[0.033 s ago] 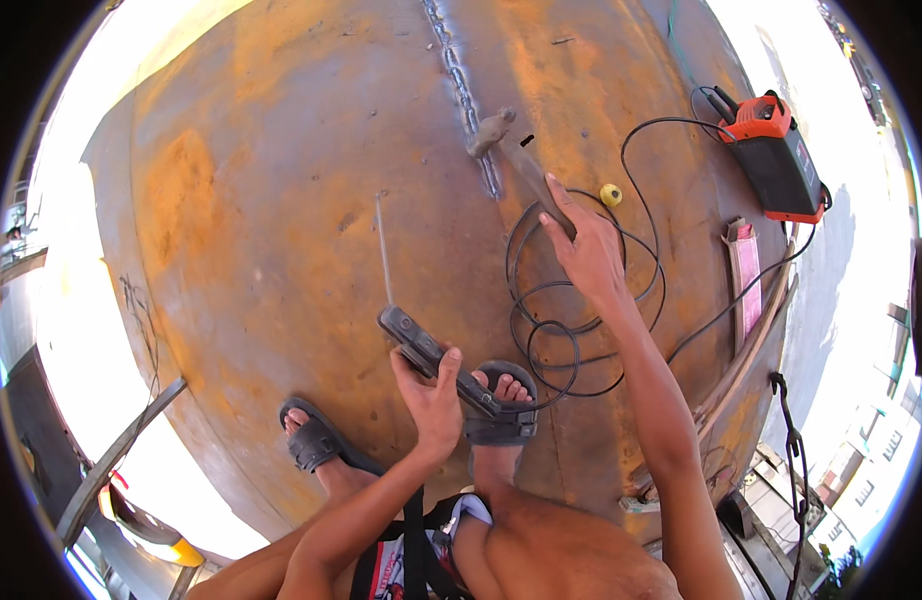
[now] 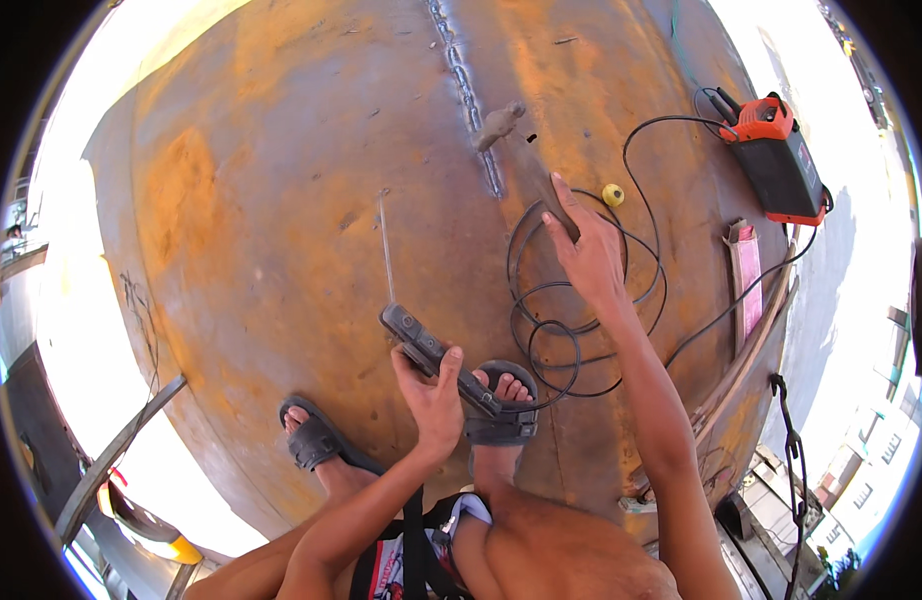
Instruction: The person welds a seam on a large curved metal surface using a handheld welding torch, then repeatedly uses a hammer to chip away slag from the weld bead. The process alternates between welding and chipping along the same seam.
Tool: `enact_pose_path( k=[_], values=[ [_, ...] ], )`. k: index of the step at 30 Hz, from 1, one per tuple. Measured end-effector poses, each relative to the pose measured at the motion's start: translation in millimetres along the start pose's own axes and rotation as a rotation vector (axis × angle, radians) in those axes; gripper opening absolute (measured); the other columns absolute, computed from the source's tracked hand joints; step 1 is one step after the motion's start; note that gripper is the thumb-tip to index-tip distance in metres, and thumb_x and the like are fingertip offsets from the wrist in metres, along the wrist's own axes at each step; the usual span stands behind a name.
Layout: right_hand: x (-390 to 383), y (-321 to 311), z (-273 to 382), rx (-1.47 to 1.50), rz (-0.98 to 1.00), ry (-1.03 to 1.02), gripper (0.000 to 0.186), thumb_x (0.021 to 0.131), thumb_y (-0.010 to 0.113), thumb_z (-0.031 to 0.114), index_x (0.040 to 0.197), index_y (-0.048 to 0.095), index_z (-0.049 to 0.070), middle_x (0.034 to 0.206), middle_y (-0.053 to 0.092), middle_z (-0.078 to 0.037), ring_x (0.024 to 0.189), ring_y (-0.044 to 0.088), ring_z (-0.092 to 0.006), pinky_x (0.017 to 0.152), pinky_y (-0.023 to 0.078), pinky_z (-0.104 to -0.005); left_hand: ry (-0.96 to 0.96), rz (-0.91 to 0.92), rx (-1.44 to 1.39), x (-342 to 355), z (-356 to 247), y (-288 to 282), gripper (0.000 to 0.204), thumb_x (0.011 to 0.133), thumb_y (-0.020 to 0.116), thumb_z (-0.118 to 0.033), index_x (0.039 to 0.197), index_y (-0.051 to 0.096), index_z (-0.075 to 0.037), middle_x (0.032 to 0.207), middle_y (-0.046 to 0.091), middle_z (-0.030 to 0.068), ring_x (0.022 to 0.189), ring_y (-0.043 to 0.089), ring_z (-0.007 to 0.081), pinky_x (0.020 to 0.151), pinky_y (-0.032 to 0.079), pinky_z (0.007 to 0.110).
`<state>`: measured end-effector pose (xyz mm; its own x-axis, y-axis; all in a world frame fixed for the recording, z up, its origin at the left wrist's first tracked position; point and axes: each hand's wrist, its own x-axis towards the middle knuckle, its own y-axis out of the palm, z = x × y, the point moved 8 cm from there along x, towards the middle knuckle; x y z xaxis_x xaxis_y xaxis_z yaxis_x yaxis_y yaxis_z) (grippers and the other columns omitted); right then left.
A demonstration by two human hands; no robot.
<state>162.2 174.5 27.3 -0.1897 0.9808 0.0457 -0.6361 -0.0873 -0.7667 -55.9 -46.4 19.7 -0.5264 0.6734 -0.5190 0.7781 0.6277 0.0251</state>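
Observation:
My left hand [image 2: 433,400] is wrapped round a black welding electrode holder [image 2: 413,335]. A thin welding rod [image 2: 386,245] sticks out of its far end, pointing away from me. My right hand [image 2: 589,250] grips a hammer [image 2: 501,126] by its handle, index finger stretched along it. The hammer's head is at the right side of a weld bead [image 2: 463,85], close to its near end; whether it touches the metal I cannot tell. The bead runs down a seam in a rusty steel plate [image 2: 281,200].
Black cable [image 2: 521,292] lies in loops beside my right foot. Farther right stand an orange and black welding machine [image 2: 776,158] and a narrow pink open box [image 2: 746,275]. A small yellow round thing [image 2: 612,194] lies near the loops. My sandalled feet [image 2: 316,440] stand on the plate.
The hammer's head has shifted slightly right and away from me, with its handle a little blurred. My left hand and the electrode holder have barely moved.

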Motion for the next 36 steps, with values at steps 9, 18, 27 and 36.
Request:
enact_pose_path(
  k=[9, 18, 27, 36],
  values=[
    [-1.0, 0.6, 0.6, -0.011, -0.012, -0.019, 0.060, 0.103, 0.075, 0.019, 0.161, 0.058, 0.014, 0.085, 0.068, -0.020, 0.078, 0.065, -0.0398, 0.075, 0.052, -0.0472, -0.011, -0.003, -0.010, 1.8, -2.4, 0.2, 0.032, 0.104, 0.076, -0.011, 0.124, 0.053, -0.004, 0.107, 0.064, 0.0071, 0.095, 0.067, 0.0163, 0.087, 0.054, 0.032],
    [2.0, 1.5, 0.0, 0.000, 0.043, 0.024, 0.059, 0.104, 0.074, 0.020, 0.160, 0.058, 0.011, 0.085, 0.068, -0.021, 0.077, 0.065, -0.0396, 0.075, 0.052, -0.0466, 0.005, -0.007, -0.004, 2.5, -1.0, -1.0, 0.032, 0.104, 0.076, -0.011, 0.125, 0.054, -0.004, 0.107, 0.065, 0.0061, 0.094, 0.065, 0.0157, 0.086, 0.053, 0.031],
    [1.5, 2.2, -0.1, -0.036, 0.108, 0.049, 0.058, 0.104, 0.073, 0.023, 0.160, 0.058, 0.014, 0.087, 0.070, -0.024, 0.080, 0.068, -0.0412, 0.077, 0.053, -0.0465, -0.027, 0.005, -0.027, 2.6, -4.8, 0.1, 0.034, 0.102, 0.078, -0.008, 0.121, 0.049, -0.004, 0.108, 0.063, 0.0048, 0.095, 0.060, 0.0097, 0.084, 0.053, 0.027],
    [-63.1, -43.3, -14.8, 0.067, 0.457, 0.474, 0.057, 0.104, 0.073, 0.021, 0.159, 0.060, 0.017, 0.095, 0.075, -0.027, 0.084, 0.072, -0.0450, 0.080, 0.056, -0.0453, 0.005, -0.003, 0.000, 1.1, -7.5, -9.9, 0.031, 0.103, 0.077, -0.009, 0.123, 0.054, -0.004, 0.107, 0.065, 0.0052, 0.098, 0.064, 0.0133, 0.089, 0.052, 0.030]
  ],
)
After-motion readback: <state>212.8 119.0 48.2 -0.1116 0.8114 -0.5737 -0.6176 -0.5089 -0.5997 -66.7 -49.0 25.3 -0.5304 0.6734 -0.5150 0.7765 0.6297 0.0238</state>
